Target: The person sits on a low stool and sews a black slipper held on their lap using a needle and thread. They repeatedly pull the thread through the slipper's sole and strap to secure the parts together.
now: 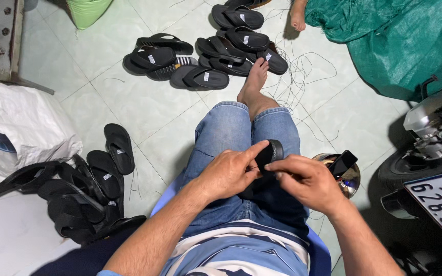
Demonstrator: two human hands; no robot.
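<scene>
I sit on a blue stool with both hands over my lap in denim shorts. My left hand (228,171) and my right hand (308,181) together hold a black sandal (270,152) bent between them, the left forefinger pressing on its top edge. A small black tool (343,163) sticks out from under the fingers of my right hand. My bare foot (256,76) stretches out on the tiled floor ahead.
A pile of black sandals (85,191) lies at my left beside a white sack (24,125). More black sandals (205,53) are spread ahead, with loose threads. Another person's foot (297,18), a green sack (395,43), a metal bowl (351,179) and a motorbike (431,163) are at right.
</scene>
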